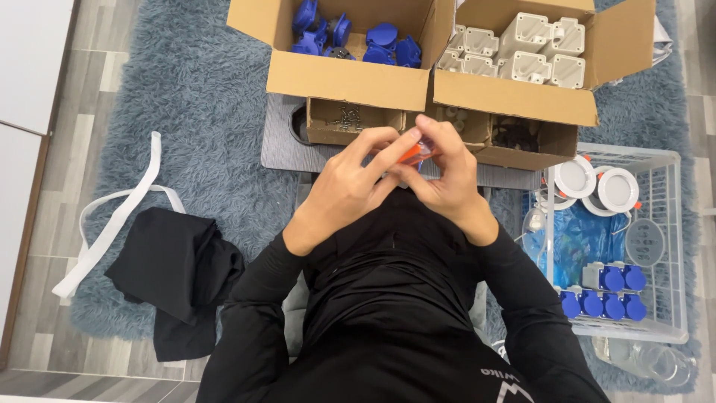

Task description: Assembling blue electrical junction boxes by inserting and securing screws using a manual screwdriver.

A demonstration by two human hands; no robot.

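two hands meet over one small part (415, 153), orange and partly clear, held in front of the person's chest. left hand (349, 186) pinches it from the left, index finger laid along the orange piece, other fingers curled under. right hand (447, 175) closes on it from the right, fingertips bent over the top. both hands are shut on the part; most of it is hidden by fingers, so its kind cannot be told.

just beyond the hands lies a grey board (280, 142) serving as surface. on it stand low open cartons: one with screws (347, 117), one with dark small pieces (518, 134). behind these, touching side by side, are two larger cartons. the left carton (347, 78) holds blue round parts (384, 37). the right carton (514, 97) holds white housings (533, 45).

to the person's right stands a white basket (671, 224). inside it: two white round fittings (597, 183) at the far end, blue film (578, 239) in the middle, a row of blue-capped units (604, 302) at the near end. clear plastic (645, 358) lies near the basket's near edge.

to the person's left, a black cloth (175, 265) lies crumpled on the grey-blue rug (186, 97), a white strap (112, 224) looping from beside it across rug and tiled floor (52, 224). sleeves are black.
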